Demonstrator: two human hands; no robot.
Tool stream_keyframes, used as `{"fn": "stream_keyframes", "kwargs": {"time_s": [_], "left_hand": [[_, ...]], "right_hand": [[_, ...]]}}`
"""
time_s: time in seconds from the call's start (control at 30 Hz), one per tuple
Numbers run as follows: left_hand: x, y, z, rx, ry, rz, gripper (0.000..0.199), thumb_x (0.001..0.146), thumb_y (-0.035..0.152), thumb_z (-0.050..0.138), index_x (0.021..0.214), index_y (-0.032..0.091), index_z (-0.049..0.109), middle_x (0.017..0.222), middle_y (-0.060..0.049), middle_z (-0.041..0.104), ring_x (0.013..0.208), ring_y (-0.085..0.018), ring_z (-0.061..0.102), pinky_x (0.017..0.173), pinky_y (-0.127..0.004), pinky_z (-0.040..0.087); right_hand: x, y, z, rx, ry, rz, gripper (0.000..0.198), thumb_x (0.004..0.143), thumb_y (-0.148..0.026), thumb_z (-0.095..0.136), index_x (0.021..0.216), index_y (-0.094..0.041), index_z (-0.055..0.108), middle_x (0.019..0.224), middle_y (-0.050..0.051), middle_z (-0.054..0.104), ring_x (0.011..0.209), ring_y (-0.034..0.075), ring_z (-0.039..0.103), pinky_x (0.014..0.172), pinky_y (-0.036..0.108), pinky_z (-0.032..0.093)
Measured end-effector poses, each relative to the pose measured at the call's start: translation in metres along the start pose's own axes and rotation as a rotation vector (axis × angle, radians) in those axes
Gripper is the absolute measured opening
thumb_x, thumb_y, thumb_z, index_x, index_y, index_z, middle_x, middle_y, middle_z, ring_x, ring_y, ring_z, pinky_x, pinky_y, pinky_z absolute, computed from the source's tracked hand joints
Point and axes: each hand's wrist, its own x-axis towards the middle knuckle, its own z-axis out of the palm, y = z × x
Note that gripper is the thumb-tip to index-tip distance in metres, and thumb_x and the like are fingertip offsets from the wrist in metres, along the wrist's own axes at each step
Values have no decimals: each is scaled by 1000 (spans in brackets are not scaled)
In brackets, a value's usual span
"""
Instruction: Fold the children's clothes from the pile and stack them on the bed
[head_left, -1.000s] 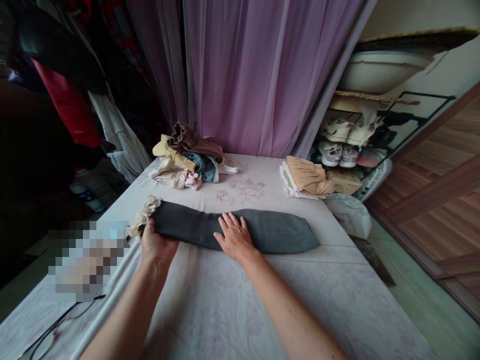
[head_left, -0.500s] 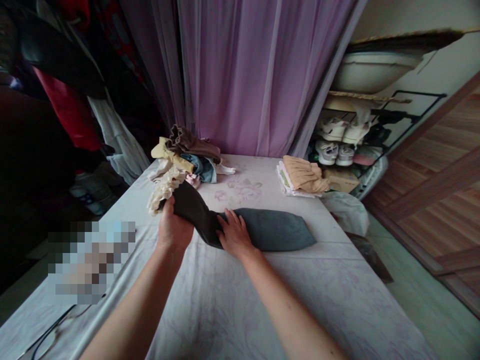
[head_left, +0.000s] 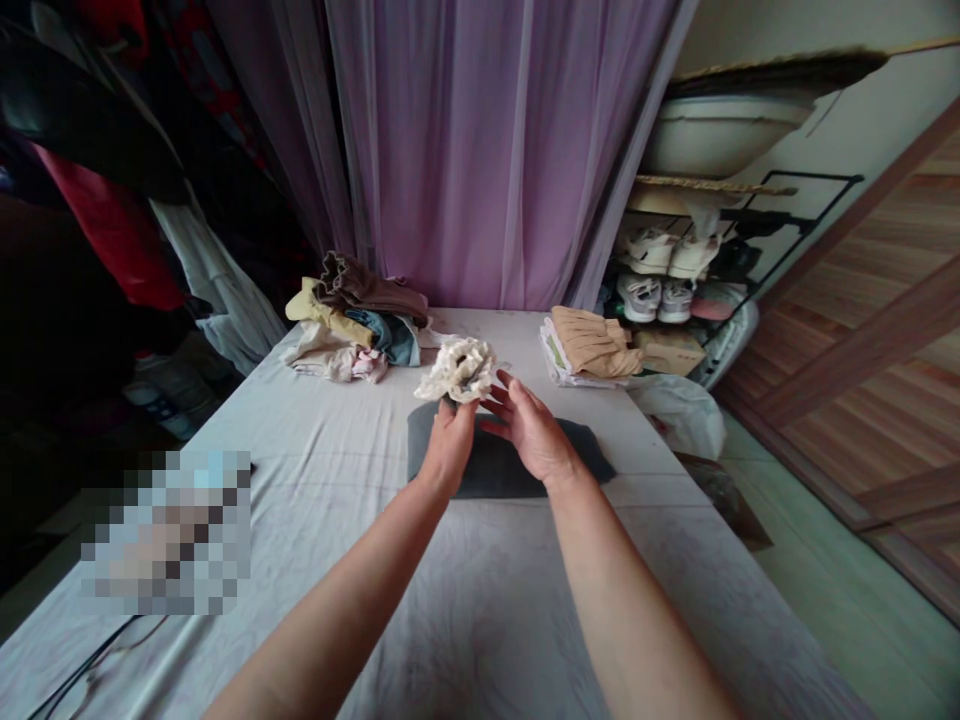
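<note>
A dark grey garment (head_left: 517, 475) lies folded into a long strip across the middle of the bed-like surface. Its left end is turned up, and a cream, gathered, frilly trim (head_left: 459, 368) stands above it. My left hand (head_left: 450, 440) is closed around the garment just below that trim. To the right, my right hand (head_left: 534, 428) has its fingers apart, pointing toward the trim. It hovers over the folded strip, and I cannot tell whether its fingertips touch the cloth.
Loose clothes (head_left: 360, 320) are heaped at the back left. A folded stack topped by a tan pleated piece (head_left: 592, 342) sits at the back right. Purple curtains (head_left: 450, 150) hang behind. A shoe rack (head_left: 780, 180) stands right; dark cables (head_left: 94, 660) lie front left.
My left hand has brought the frilly end rightward over the rest of the garment, doubling it. My right hand has lifted off the cloth and turned with fingers spread.
</note>
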Motion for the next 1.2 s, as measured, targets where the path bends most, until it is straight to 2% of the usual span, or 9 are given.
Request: {"fn": "stream_keyframes", "kwargs": {"time_s": [0.1, 0.17, 0.37, 0.5, 0.67, 0.77, 0.87, 1.0, 1.2], "left_hand": [[-4, 0, 28, 172, 61, -59, 43, 95, 45, 47, 133, 25, 52, 148, -10, 47, 143, -32, 30, 117, -58, 6], [-6, -3, 42, 312, 3, -81, 44, 95, 40, 47, 137, 25, 48, 151, -13, 42, 144, -33, 27, 115, -62, -1], [-13, -21, 62, 617, -78, -64, 41, 94, 26, 45, 135, 27, 49, 149, -11, 45, 144, -28, 30, 117, -61, 6], [-21, -20, 56, 690, -154, -3, 43, 89, 26, 53, 132, 21, 53, 140, -13, 55, 138, -29, 40, 117, -56, 21], [-24, 1, 9, 631, -251, 322, 35, 94, 31, 45, 122, 21, 63, 126, -7, 67, 120, -21, 60, 105, -35, 46], [-14, -6, -25, 786, -86, 322, 38, 97, 33, 39, 121, 19, 64, 130, -10, 64, 126, -23, 56, 109, -40, 42], [-5, -30, -41, 1018, -54, 158, 47, 96, 37, 42, 137, 14, 52, 149, -16, 46, 140, -30, 38, 113, -51, 33], [-6, -55, -35, 1172, -149, 76, 56, 98, 42, 40, 146, 15, 40, 158, -15, 30, 147, -31, 24, 116, -53, 27], [-13, -50, -11, 1243, -158, 132, 59, 99, 46, 33, 148, 14, 37, 157, -14, 31, 147, -30, 23, 117, -52, 24]], "right_hand": [[-4, -5, -16, 8, -11, -38, 69, 78, -58, 64, 139, -29, 47, 133, 8, 61, 115, 24, 61, 80, 35, 57], [-4, -1, -26, -19, 31, -20, 81, 73, -52, 72, 144, -29, 40, 134, 8, 61, 114, 24, 62, 82, 35, 57], [6, 27, -43, -83, 283, 114, 118, 57, -34, 84, 154, -24, 19, 138, 11, 58, 115, 22, 61, 93, 33, 52], [10, 40, -49, -184, 412, 31, 88, 57, -31, 77, 139, -20, 48, 120, 8, 68, 106, 22, 64, 94, 35, 49], [3, 45, -61, -154, 416, 83, 61, 60, -43, 71, 117, -24, 62, 105, 4, 71, 88, 21, 64, 65, 28, 50], [-3, 47, -65, -74, 447, 139, 63, 56, -43, 72, 116, -26, 62, 103, 2, 70, 82, 18, 61, 58, 23, 44], [-7, 47, -66, -15, 429, 181, 60, 56, -43, 72, 113, -28, 64, 101, 1, 70, 81, 17, 60, 59, 23, 43], [-12, 45, -71, 11, 431, 226, 52, 60, -43, 69, 110, -29, 66, 95, 0, 72, 83, 18, 61, 60, 24, 42], [-16, 43, -91, 77, 521, 261, 45, 66, -42, 62, 109, -29, 67, 89, -2, 74, 81, 19, 63, 60, 26, 43]]}}
